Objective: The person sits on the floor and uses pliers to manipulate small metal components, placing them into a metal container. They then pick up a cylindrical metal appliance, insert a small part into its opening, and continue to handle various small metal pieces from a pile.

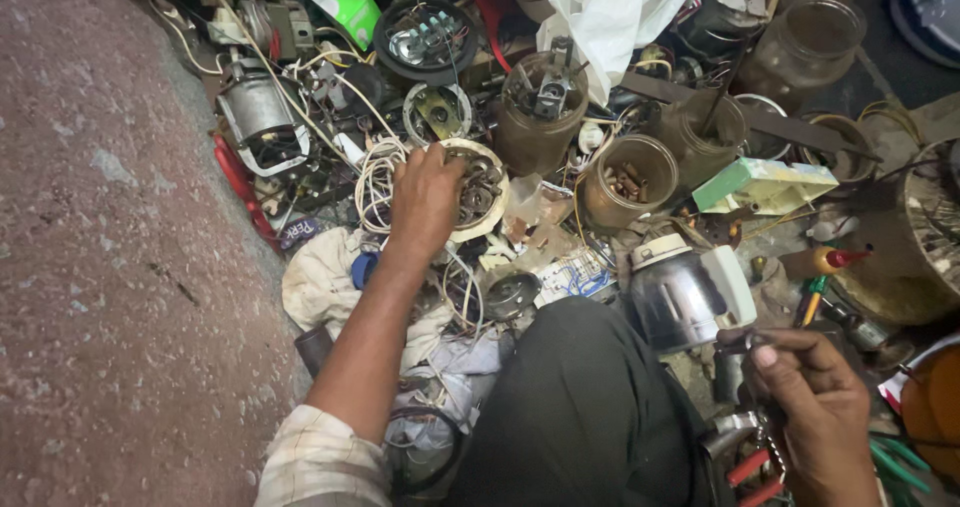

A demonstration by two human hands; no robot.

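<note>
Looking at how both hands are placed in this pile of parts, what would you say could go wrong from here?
The left hand reaches into a round cream motor part with loose white wires coiled beside it; they could snag as it lifts. Open jars stand close by and might tip. The right hand pinches a small metal piece next to the shiny appliance body; if dropped, it would be hard to find.
</note>
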